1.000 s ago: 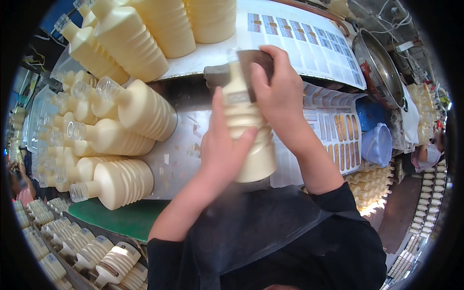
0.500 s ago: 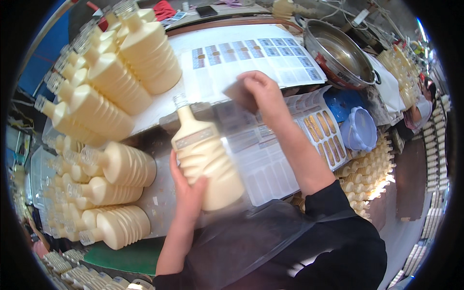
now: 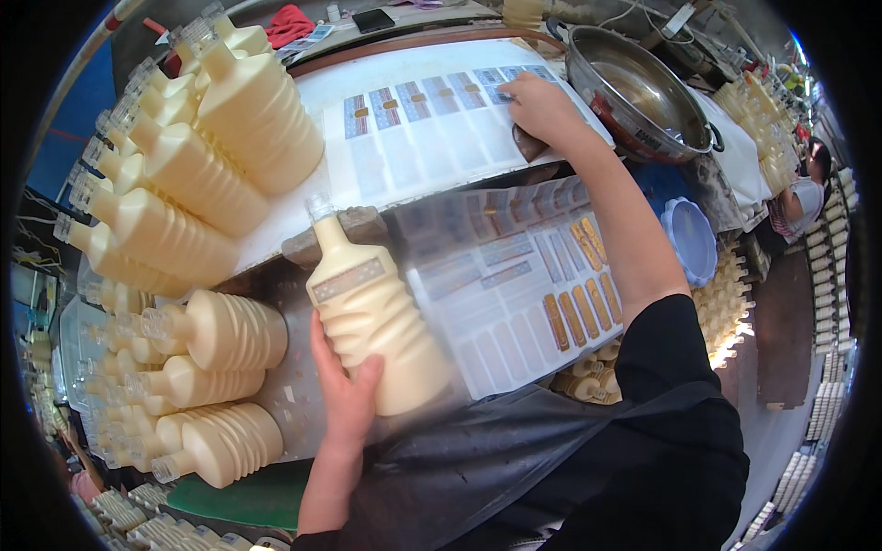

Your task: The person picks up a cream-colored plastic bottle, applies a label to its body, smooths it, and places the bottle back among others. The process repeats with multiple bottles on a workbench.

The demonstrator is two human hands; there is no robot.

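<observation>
My left hand (image 3: 344, 390) is wrapped round the lower body of a cream-coloured ribbed bottle (image 3: 377, 308) with a clear threaded neck. The bottle leans, its neck pointing away, and a patterned label strip (image 3: 349, 278) lies across its shoulder. Over the sheet of blue-and-white stickers (image 3: 413, 170) is my right hand (image 3: 549, 115), fingertips at a sticker in the upper right rows. Tucked under its curled fingers is a dark brown flat piece (image 3: 527, 144), partly hidden by the palm. A second sticker sheet (image 3: 501, 354), with gold strips, lies nearer to me, right of the bottle.
Cream bottles (image 3: 262, 119) stand at the far left, and several more (image 3: 230, 441) lie stacked below them. A wide metal pan (image 3: 634, 92) sits at the far right, with a light blue bucket (image 3: 689, 241) below it. A phone (image 3: 373, 20) lies at the back.
My right hand has moved away and to the right onto the far sticker sheet, carrying the brown piece. My left hand keeps hold of the bottle, nearly in place.
</observation>
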